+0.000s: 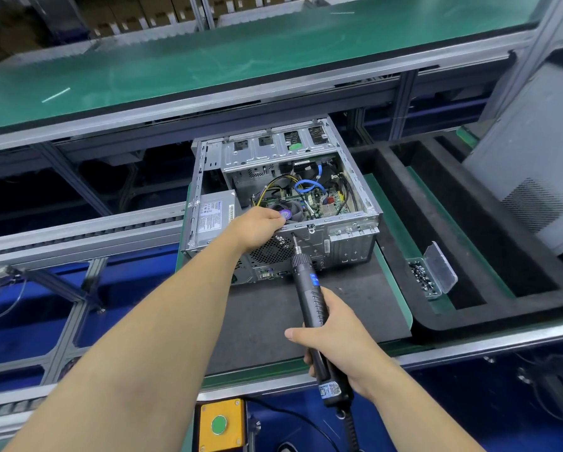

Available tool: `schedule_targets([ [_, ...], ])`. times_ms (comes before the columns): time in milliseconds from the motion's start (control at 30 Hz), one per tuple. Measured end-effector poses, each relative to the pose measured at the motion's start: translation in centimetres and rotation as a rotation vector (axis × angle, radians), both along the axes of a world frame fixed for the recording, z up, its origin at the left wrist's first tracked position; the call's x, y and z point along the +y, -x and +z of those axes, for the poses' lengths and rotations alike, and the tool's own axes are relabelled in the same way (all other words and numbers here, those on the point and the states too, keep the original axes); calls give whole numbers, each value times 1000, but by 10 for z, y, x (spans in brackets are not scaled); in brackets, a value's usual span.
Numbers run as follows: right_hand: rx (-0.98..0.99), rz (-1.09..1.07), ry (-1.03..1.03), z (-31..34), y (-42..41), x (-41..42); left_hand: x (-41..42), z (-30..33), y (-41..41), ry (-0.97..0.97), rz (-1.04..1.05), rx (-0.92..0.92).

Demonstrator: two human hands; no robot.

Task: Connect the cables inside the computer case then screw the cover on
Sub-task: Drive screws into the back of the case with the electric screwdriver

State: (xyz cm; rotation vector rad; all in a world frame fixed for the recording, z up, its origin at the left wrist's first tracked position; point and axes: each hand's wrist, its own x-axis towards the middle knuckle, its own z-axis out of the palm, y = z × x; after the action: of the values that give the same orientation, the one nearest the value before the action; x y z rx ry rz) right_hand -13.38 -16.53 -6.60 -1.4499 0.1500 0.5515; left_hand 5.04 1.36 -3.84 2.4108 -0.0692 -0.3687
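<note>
On right hand's (335,347) screwdriver (316,298), blue label unreadable.

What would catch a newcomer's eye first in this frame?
The open computer case at centre, lying with its side off so the motherboard and a looped blue cable show. The left hand grips its near top edge, while the right hand holds a black electric screwdriver, tip at the case's rear panel. A clear screw box sits open to the right.
</note>
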Motion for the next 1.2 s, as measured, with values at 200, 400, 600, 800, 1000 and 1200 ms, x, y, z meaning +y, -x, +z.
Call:
schedule_targets([
  [200,19,7,7,4,-1,0,1,-1,2,22,-7,-17],
  [400,25,18,25,7,-2,3,2,-2,3,21,-43,-34],
  [600,55,22,36,9,-2,5,7,-2,1,41,-89,-13],
  [800,35,19,64,11,-1,5,4,0,1,-2,-111,1],
  [1000,26,5,64,11,-1,3,1,-1,-4,46,-8,55],
  [1200,29,3,52,12,-1,3,-3,6,-3,96,-43,102],
])
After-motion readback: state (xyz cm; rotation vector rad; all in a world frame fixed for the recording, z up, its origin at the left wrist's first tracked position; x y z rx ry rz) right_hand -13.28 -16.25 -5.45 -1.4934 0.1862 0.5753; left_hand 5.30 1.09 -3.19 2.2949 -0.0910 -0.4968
